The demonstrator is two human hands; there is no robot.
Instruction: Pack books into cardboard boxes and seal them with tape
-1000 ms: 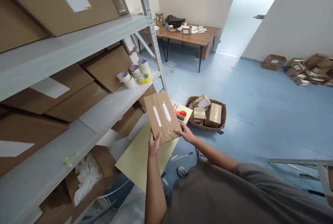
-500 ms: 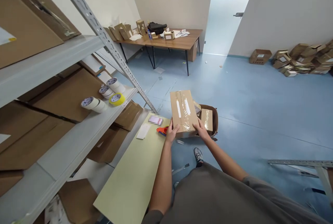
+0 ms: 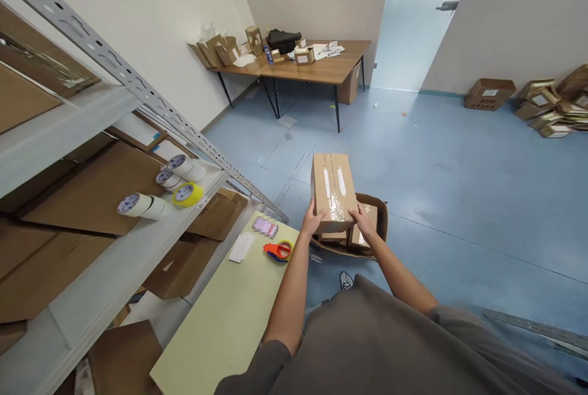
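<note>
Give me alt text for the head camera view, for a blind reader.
A person's left hand and right hand hold a taped cardboard box by its near end over an open carton of smaller boxes on a blue floor. A tape dispenser lies on a pale table to the left, beside shelves with tape rolls.

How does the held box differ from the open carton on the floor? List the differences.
The held box is taped shut; the carton is open-topped with small parcels inside. The held box is gripped by the left hand and right hand in the air; the carton sits on the floor beneath it. Both are brown cardboard.
</note>
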